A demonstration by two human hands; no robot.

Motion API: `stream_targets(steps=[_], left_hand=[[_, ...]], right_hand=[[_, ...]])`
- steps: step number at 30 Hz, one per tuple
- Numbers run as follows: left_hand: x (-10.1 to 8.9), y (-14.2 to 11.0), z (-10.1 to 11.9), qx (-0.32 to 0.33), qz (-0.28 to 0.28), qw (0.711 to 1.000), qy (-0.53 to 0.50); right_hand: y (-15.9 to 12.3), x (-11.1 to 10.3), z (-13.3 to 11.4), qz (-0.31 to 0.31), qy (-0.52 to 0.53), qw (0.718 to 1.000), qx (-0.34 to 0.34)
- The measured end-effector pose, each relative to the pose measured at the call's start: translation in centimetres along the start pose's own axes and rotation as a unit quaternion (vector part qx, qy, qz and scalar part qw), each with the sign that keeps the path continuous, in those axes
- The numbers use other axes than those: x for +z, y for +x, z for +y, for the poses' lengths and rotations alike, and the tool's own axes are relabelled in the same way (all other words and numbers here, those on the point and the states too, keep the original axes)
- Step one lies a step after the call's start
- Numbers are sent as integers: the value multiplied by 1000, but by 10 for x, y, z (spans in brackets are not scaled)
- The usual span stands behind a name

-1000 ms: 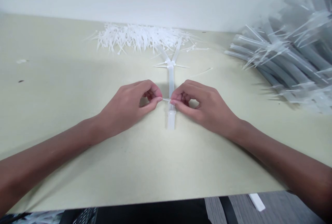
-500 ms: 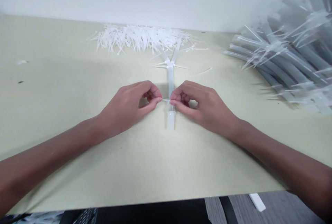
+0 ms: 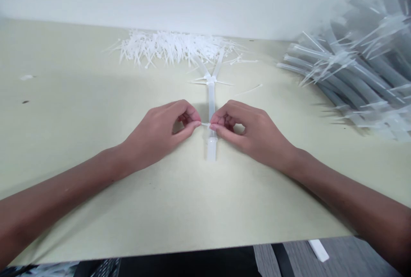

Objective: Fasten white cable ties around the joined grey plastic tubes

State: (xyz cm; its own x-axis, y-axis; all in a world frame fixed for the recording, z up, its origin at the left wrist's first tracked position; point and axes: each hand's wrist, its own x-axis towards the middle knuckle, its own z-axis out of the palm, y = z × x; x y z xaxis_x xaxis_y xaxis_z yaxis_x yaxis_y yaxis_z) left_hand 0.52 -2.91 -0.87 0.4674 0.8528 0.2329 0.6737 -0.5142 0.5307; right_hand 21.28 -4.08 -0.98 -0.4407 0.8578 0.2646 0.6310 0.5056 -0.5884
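Note:
A thin white cable tie (image 3: 204, 124) runs between my two hands, over the lower part of a translucent tube (image 3: 211, 101). My left hand (image 3: 175, 127) pinches one end of the tie between thumb and forefinger. On the other side, my right hand (image 3: 239, 123) pinches the same tie close against the tube, partly covering it. The tube lies on the table and splits at its far end into a Y, where other cable ties stick out to both sides. Its near end has a wider, frosted sleeve (image 3: 211, 149).
A heap of white cable ties (image 3: 170, 46) lies along the wall. To the right is a large pile of translucent tubes (image 3: 359, 71) with ties on them. One loose tie (image 3: 250, 90) rests right of the Y. The table's front edge (image 3: 180, 254) is near me.
Almost nothing differs. Both hands stay pinched on the cable tie at the tube, with only a tiny shift of the whole view.

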Motion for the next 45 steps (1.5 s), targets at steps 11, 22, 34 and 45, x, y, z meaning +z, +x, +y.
stream_targets(steps=[11,22,34,45], left_hand=[[0,0,0,3,-2,1000,-19],[1,0,-1,6,-11,1000,-1],[-7,0,-10,42,-68,997,-5],[-3,4,-19,57,-88,991,79]], right_hand=[[1,0,-1,-2,4,1000,-3],[1,-1,-2,15,-7,1000,2],[0,-2,0,23,-26,999,-3],[0,-4,0,34,-33,999,2]])
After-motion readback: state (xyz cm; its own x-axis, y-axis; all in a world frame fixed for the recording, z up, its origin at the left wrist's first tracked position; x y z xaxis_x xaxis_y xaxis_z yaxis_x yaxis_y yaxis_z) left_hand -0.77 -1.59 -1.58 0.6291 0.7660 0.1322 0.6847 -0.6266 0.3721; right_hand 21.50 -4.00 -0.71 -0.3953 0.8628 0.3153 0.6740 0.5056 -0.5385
